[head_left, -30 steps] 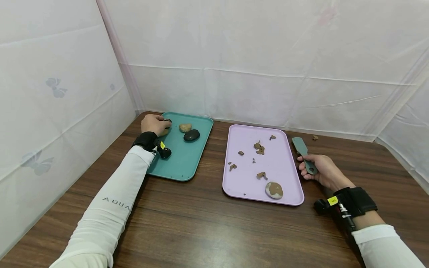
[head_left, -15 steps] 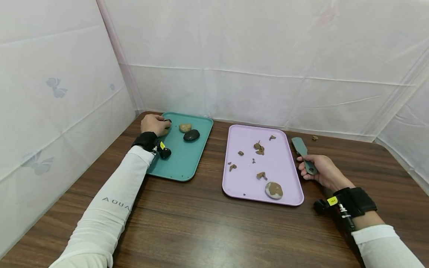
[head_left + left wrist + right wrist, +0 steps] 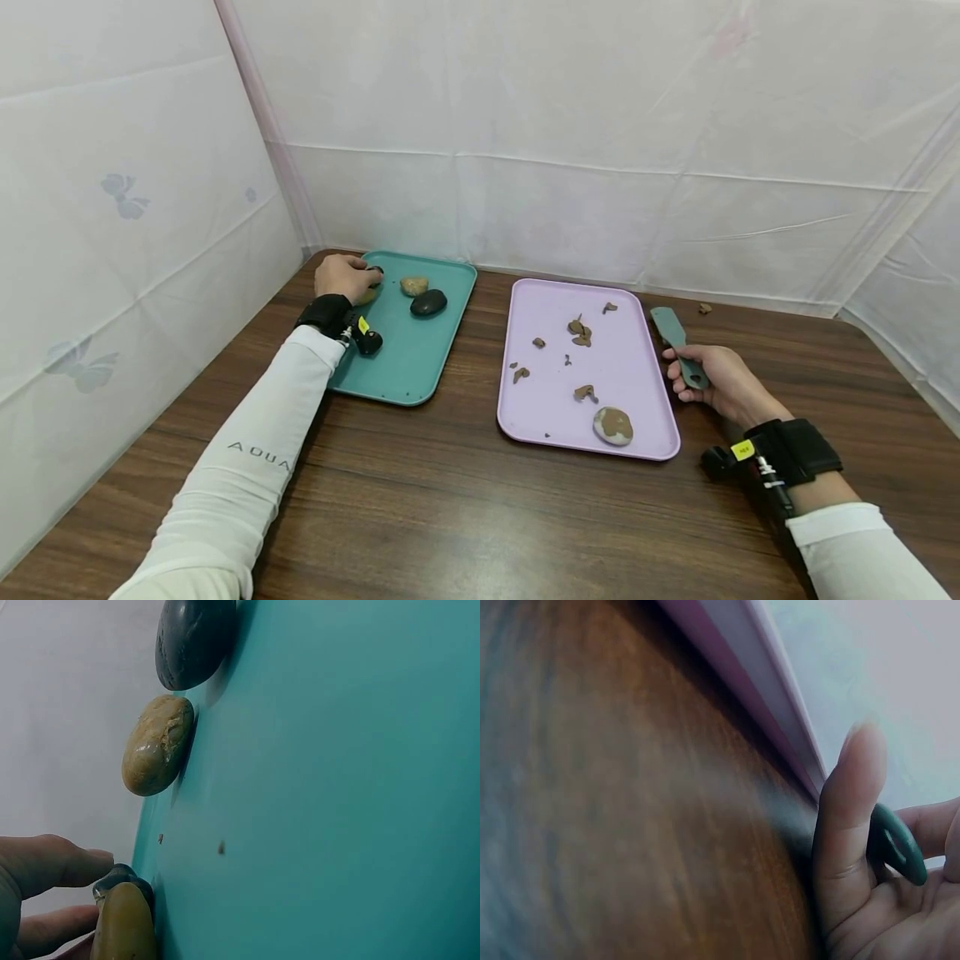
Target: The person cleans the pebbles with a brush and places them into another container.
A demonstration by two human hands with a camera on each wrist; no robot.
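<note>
Two hands engaged: the left hand (image 3: 341, 276) curls over a small, smooth, likely heavy tan pebble (image 3: 125, 928) on the teal plastic tray (image 3: 408, 358), best pinched across its width; the right hand (image 3: 718, 381) grips a stiff green spatula (image 3: 677, 345) by its handle.

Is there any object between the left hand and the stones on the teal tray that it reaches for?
No. The left hand already touches the tan stone and the small dark stone at the teal tray corner. The other two stones lie apart, further right.
</note>
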